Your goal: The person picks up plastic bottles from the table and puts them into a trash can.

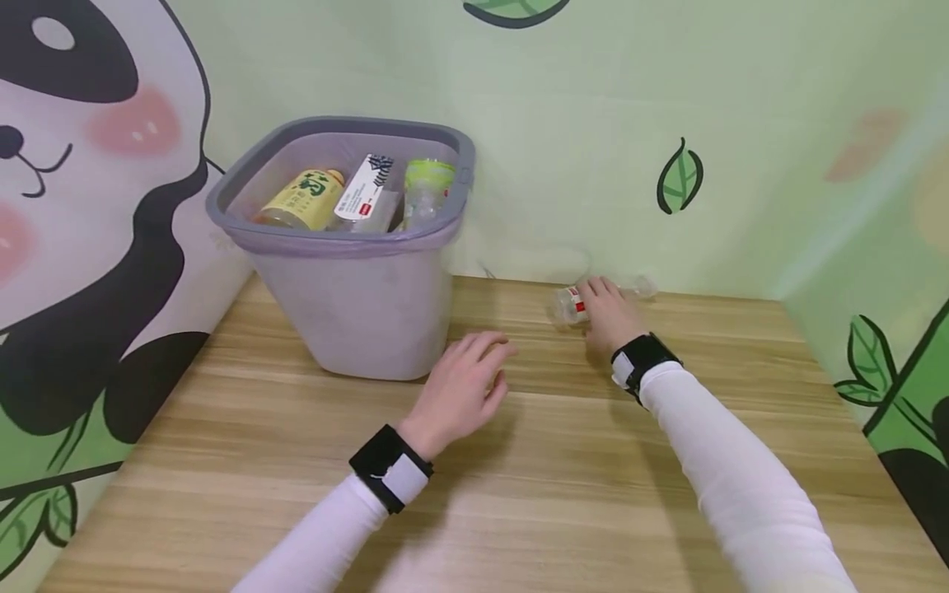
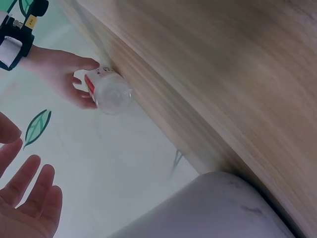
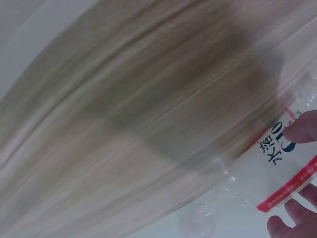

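Observation:
A clear plastic bottle [image 1: 565, 306] with a white and red label lies on its side near the back edge of the wooden table. My right hand [image 1: 611, 317] grips it around the middle from above. In the right wrist view, the thumb presses on the label [image 3: 277, 163] and the fingertips are on the bottle's other side. My left hand [image 1: 460, 391] hovers over the table in front of the bin, its fingers loosely bent and holding nothing. Those same fingers [image 2: 37, 193] show spread apart in the left wrist view.
A grey bin [image 1: 363, 305] with a liner over its rim stands at the back left. Inside are a yellow-labelled bottle [image 1: 307, 200], a white-labelled item [image 1: 365, 188] and a green-labelled bottle [image 1: 428, 177]. A printed wall [image 1: 563, 165] closes off the table's back.

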{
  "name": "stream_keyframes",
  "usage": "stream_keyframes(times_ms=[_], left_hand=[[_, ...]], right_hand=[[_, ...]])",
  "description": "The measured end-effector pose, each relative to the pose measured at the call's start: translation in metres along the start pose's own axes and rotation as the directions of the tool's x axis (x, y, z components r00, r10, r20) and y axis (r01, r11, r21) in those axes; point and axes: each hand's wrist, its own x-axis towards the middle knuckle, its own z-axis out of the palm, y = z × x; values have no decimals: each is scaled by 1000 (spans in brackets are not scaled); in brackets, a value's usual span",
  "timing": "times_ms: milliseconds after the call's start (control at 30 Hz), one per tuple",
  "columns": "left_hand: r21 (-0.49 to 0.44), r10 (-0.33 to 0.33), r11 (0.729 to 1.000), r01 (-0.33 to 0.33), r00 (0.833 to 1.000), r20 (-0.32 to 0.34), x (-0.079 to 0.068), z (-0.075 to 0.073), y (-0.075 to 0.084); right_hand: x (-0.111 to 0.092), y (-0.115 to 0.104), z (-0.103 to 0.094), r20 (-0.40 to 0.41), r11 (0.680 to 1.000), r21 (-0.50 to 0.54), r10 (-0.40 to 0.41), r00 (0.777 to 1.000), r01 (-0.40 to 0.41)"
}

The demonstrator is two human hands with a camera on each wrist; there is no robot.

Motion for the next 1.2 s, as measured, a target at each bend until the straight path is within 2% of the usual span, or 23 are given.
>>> stream_keyframes(times_ms=[167, 500, 600, 767, 933, 1067, 1133, 1200], left_hand=[[-7, -15, 1000, 15, 1000, 3, -2, 0, -3], [-44, -51, 998, 52, 999, 15, -7, 1, -8], [-74, -69, 995, 70, 998, 14, -7, 2, -9], [-171, -138, 976, 138, 990, 9, -8, 2, -11], [-263, -206, 943, 204, 978, 21, -6, 1, -10], [-318, -253, 914, 254, 966, 45, -4, 0, -7], [-348, -275, 896, 277, 960, 54, -4, 0, -5], [-385, -295, 874, 296, 953, 63, -3, -1, -3]], right_hand=[[-1, -3, 3, -30, 1000, -11, 1, 1000, -1], [-18, -12, 10, 46, 998, 55, 6, 999, -9], [-26, -14, 8, 39, 998, 62, 5, 999, -7], [-37, -22, -3, -18, 993, 119, 5, 1000, -2], [-44, -32, -18, -117, 972, 235, 16, 993, 12], [-50, -41, -34, -190, 927, 375, 53, 980, 22], [-54, -47, -42, -204, 875, 485, 93, 974, 18], [-59, -54, -50, -218, 795, 606, 134, 967, 26]])
